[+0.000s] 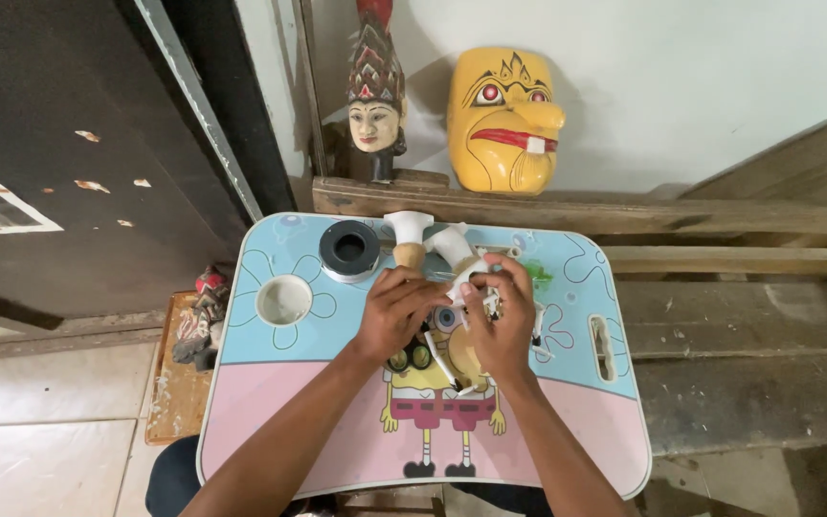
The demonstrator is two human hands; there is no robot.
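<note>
Cartoon-printed lap table (567, 421) beside plank shelf (624, 213)

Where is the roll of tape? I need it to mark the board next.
In the head view, the roll of tape lies on the lap table's far left part, beside the round cup recess and left of both hands.

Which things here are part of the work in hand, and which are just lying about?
In use:
left hand and right hand, together on a small white-and-tan figure
lap table under them

Lying about:
tape roll
white cup in the table's holder
yellow mask
carved head
small painted figure on the board at left
</note>
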